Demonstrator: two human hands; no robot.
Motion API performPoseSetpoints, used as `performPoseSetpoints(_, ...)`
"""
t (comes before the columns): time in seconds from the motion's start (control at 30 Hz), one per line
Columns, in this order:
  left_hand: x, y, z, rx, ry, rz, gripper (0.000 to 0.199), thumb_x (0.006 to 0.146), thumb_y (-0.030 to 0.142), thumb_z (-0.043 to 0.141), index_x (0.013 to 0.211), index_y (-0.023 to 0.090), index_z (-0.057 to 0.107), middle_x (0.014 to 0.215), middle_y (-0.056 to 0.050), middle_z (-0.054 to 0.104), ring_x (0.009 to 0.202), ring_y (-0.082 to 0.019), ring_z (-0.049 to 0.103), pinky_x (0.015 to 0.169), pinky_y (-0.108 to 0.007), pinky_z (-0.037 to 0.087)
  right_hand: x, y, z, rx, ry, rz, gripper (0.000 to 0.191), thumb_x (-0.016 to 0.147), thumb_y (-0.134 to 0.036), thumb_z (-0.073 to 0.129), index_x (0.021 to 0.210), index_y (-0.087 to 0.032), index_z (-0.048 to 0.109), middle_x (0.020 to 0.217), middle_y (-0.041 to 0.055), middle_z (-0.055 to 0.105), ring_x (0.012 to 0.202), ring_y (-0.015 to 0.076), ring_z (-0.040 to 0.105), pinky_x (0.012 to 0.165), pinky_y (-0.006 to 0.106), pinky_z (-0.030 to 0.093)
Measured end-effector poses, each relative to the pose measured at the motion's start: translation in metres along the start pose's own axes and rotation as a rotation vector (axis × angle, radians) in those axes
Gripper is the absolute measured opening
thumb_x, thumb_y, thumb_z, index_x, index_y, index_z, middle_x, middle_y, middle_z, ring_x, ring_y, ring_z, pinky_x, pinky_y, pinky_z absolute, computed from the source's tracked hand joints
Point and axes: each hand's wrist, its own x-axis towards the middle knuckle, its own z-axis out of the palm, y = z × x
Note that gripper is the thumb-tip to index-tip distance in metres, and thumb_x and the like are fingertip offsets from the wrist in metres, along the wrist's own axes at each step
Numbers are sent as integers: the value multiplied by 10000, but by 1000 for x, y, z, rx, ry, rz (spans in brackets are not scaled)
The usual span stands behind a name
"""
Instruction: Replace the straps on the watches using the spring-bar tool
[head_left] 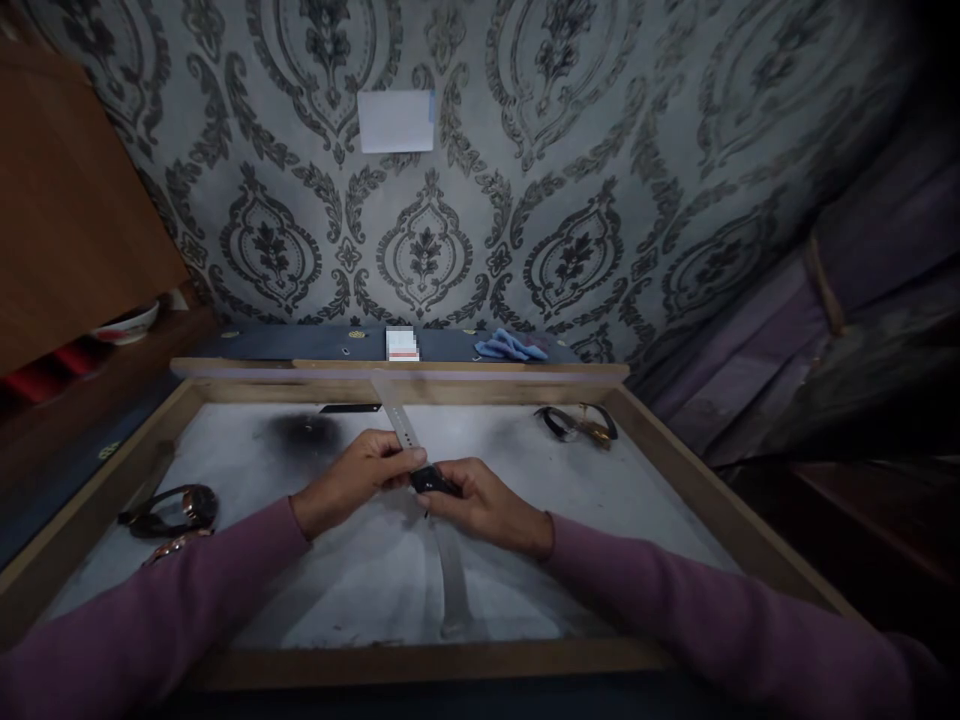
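Observation:
Over the middle of a shallow wood-framed tray (450,665), both hands hold a smartwatch with a dark square case (429,481). My left hand (361,475) pinches it where the upper pale strap (400,418) meets the case. From the other side, my right hand (487,503) grips the case between thumb and fingers. The lower pale strap (452,585) hangs down toward the tray's near side. A dark round-faced watch (199,507) lies at the left, with a rose-gold watch (176,546) partly hidden by my left sleeve. More watches (574,425) lie at the far right.
A thin black strip (351,408) lies along the tray's far side. Behind the tray are a blue cloth (511,345) and a small white box (403,344) with blurred print. Patterned wallpaper (424,240) rises behind; a wooden cabinet (82,200) stands left, a purple curtain (757,330) right.

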Motion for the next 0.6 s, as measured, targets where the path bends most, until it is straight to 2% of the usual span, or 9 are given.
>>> performPoseSetpoints(0.07, -2, 5, -2, 166, -31, 136, 320, 814, 447, 622, 683, 156, 594, 626, 20, 524, 587, -114, 449, 557, -229, 334, 0, -1, 1, -19, -6, -13, 292, 832, -427, 619, 751, -148, 592, 644, -31, 450, 610, 108, 406, 582, 243, 349)
performPoseSetpoints(0.13, -6, 9, -3, 434, -61, 285, 278, 881, 365, 567, 683, 170, 552, 645, 26, 510, 601, -115, 434, 560, -232, 298, -1, -4, 2, -34, -42, -25, 283, 850, -419, 608, 775, -147, 607, 662, -25, 470, 619, 111, 416, 585, 242, 361)
performPoseSetpoints(0.23, -11, 13, -3, 711, -148, 342, 319, 938, 314, 483, 651, 178, 507, 588, 34, 479, 538, -110, 407, 536, -252, 249, -2, -9, 5, -20, -146, -30, 295, 854, -426, 622, 780, -140, 623, 700, -17, 502, 632, 108, 433, 593, 239, 375)
performPoseSetpoints(0.3, -13, 14, -3, 696, -186, 306, 369, 961, 342, 430, 642, 175, 515, 579, 31, 491, 533, -109, 429, 543, -247, 276, -2, -11, 6, 28, -191, -30, 334, 839, -464, 640, 753, -143, 602, 691, -27, 477, 624, 99, 419, 587, 233, 363)
performPoseSetpoints(0.47, -13, 14, -2, 366, -204, 139, 503, 951, 509, 361, 585, 177, 455, 556, 38, 413, 552, -109, 394, 530, -230, 332, -4, -15, 7, 123, -237, 2, 417, 822, -546, 631, 734, -153, 523, 660, -57, 371, 600, 76, 326, 550, 221, 286)
performPoseSetpoints(0.6, -10, 13, -4, 276, -254, 65, 481, 957, 487, 354, 593, 187, 448, 552, 39, 405, 520, -105, 369, 487, -227, 321, -4, -11, 7, 100, -225, 11, 415, 820, -549, 632, 778, -144, 553, 682, -52, 392, 616, 80, 343, 574, 229, 300)
